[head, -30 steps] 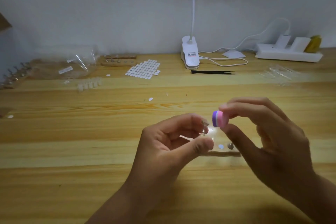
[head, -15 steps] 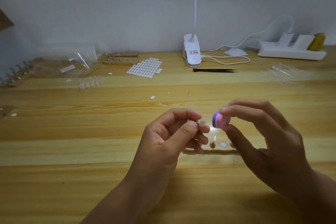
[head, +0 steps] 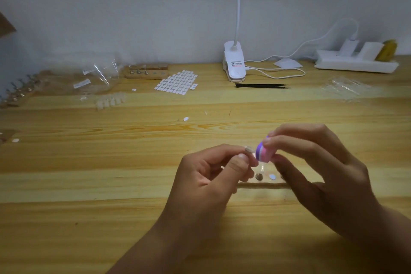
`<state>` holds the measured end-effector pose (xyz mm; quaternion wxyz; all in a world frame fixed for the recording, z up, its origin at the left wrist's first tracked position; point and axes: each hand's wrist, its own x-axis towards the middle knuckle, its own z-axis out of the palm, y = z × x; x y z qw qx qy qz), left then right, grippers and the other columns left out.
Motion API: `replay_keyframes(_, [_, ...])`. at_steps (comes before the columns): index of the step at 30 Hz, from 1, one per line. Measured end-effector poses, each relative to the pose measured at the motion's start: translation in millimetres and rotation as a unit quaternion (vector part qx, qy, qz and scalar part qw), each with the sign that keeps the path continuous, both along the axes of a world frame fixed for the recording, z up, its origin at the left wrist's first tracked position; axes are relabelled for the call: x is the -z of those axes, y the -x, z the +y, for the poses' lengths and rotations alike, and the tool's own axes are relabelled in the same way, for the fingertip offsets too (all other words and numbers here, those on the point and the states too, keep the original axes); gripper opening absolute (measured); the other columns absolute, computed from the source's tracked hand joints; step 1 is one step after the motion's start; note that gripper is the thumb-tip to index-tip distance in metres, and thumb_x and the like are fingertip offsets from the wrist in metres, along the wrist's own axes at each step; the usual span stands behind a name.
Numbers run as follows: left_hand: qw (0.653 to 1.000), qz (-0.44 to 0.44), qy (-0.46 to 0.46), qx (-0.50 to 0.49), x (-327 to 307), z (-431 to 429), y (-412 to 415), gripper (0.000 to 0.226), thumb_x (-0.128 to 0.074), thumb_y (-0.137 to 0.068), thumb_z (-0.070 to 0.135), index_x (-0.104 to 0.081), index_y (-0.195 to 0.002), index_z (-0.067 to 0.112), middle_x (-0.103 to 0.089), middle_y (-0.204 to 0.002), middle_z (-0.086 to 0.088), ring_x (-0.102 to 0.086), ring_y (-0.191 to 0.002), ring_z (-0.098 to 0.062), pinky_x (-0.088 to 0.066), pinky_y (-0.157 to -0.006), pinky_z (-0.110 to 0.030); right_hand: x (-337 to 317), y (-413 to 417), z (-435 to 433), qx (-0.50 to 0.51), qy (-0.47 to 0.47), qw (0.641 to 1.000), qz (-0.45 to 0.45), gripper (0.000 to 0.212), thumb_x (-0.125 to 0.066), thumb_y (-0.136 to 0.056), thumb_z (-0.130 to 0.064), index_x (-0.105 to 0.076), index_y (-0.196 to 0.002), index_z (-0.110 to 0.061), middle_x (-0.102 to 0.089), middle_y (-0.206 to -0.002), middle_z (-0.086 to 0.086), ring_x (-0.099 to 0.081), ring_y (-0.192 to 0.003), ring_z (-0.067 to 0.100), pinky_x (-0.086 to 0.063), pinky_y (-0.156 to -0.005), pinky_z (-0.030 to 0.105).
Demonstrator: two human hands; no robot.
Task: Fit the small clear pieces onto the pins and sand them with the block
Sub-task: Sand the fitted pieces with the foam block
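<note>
My left hand pinches a pin topped with a small clear piece between thumb and fingers, held above the table. My right hand grips a small pink and purple sanding block by its fingertips, its purple face right beside the clear piece. Below the hands a low wooden pin holder lies on the table, with a metal pin head and a white oval sticker showing on it.
At the back stand a second wooden pin holder, a sheet of white oval stickers, clear bags, a row of clear pieces, a lamp clamp, black tweezers and a power strip.
My left hand has turned the pin so the clear piece faces up toward the block. The right hand with the block has shifted slightly lower and closer to it.
</note>
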<state>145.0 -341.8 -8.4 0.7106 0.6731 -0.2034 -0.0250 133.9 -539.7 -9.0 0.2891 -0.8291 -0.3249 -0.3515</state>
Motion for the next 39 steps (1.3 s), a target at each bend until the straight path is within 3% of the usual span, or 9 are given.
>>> replay_keyframes(3, [1.0,-0.001,0.006,0.013,-1,-1,0,0.016,-0.061,-0.089,0.019,-0.074,-0.079,0.018,-0.068,-0.07,0.007,-0.062,-0.067,-0.002,-0.046,-0.06,-0.014,-1,-1,1,0.004,-0.024,1.0,0.001,0.024,-0.06,-0.095,-0.01,-0.059,-0.119,-0.015,-0.061,-0.116,-0.005,-0.061,-0.111,0.013,-0.052,-0.09,0.035])
replay_keyframes(7, [0.999,-0.011,0.024,0.041,-4,-2,2,0.02,-0.056,-0.091,0.005,-0.074,-0.083,0.006,-0.066,-0.067,0.003,-0.059,-0.063,-0.003,-0.045,-0.061,-0.011,0,9,8,-0.036,-0.01,0.999,-0.019,0.027,-0.061,-0.096,-0.006,-0.059,-0.122,-0.011,-0.062,-0.115,0.003,-0.062,-0.11,0.017,-0.048,-0.092,0.029])
replay_keyframes(9, [0.999,-0.006,0.031,0.042,-3,-2,3,0.02,-0.055,-0.091,0.003,-0.074,-0.082,0.005,-0.066,-0.066,-0.001,-0.059,-0.063,-0.006,-0.045,-0.06,-0.012,1,4,3,-0.023,0.004,1.0,-0.015,0.027,-0.06,-0.095,-0.005,-0.058,-0.122,-0.011,-0.062,-0.114,0.003,-0.062,-0.11,0.017,-0.05,-0.09,0.033])
replay_keyframes(13, [0.999,0.02,0.022,0.038,-2,-2,3,0.02,-0.055,-0.09,0.01,-0.071,-0.079,0.009,-0.069,-0.067,-0.005,-0.062,-0.063,-0.012,-0.045,-0.058,-0.017,1,-1,-1,-0.01,-0.02,1.0,0.0,0.028,-0.061,-0.094,-0.008,-0.057,-0.122,-0.014,-0.059,-0.116,-0.007,-0.061,-0.111,0.014,-0.053,-0.088,0.037])
replay_keyframes(18, [0.999,0.007,0.0,0.048,-3,-2,5,0.019,-0.057,-0.089,0.022,-0.073,-0.086,0.012,-0.072,-0.071,-0.004,-0.067,-0.067,-0.016,-0.045,-0.059,-0.022,2,6,4,-0.035,0.007,0.999,-0.024,0.026,-0.06,-0.096,-0.007,-0.057,-0.122,-0.011,-0.059,-0.116,0.002,-0.06,-0.11,0.014,-0.049,-0.091,0.029])
replay_keyframes(21, [0.999,0.014,-0.003,0.045,-3,-1,5,0.018,-0.055,-0.089,0.021,-0.071,-0.083,0.014,-0.073,-0.072,-0.004,-0.068,-0.069,-0.017,-0.046,-0.059,-0.024,2,-1,-2,-0.014,0.002,1.0,-0.006,0.026,-0.06,-0.095,-0.008,-0.055,-0.12,-0.012,-0.06,-0.113,-0.001,-0.06,-0.11,0.015,-0.052,-0.088,0.035])
replay_keyframes(26, [0.997,0.003,-0.012,0.072,-3,-2,6,0.019,-0.052,-0.096,0.013,-0.07,-0.093,0.008,-0.074,-0.078,-0.005,-0.071,-0.072,-0.02,-0.046,-0.059,-0.025,0,9,5,-0.038,-0.011,0.999,-0.025,0.028,-0.063,-0.094,-0.008,-0.057,-0.122,-0.012,-0.058,-0.115,0.002,-0.061,-0.109,0.014,-0.048,-0.091,0.027])
replay_keyframes(30, [0.997,0.005,-0.008,0.073,-3,-2,7,0.022,-0.05,-0.094,0.023,-0.07,-0.094,0.012,-0.074,-0.081,-0.004,-0.072,-0.075,-0.021,-0.048,-0.06,-0.025,1,2,-1,-0.015,0.005,1.0,-0.016,0.03,-0.064,-0.092,-0.006,-0.057,-0.121,-0.012,-0.059,-0.114,0.001,-0.061,-0.11,0.014,-0.052,-0.086,0.034])
replay_keyframes(39, [0.997,0.005,-0.016,0.07,-3,-2,7,0.023,-0.051,-0.094,0.027,-0.07,-0.094,0.015,-0.074,-0.083,-0.002,-0.073,-0.077,-0.023,-0.049,-0.061,-0.025,-3,1,-4,-0.013,0.005,1.0,-0.019,0.026,-0.065,-0.094,-0.007,-0.059,-0.12,-0.012,-0.063,-0.111,0.004,-0.062,-0.107,0.015,-0.053,-0.084,0.034])
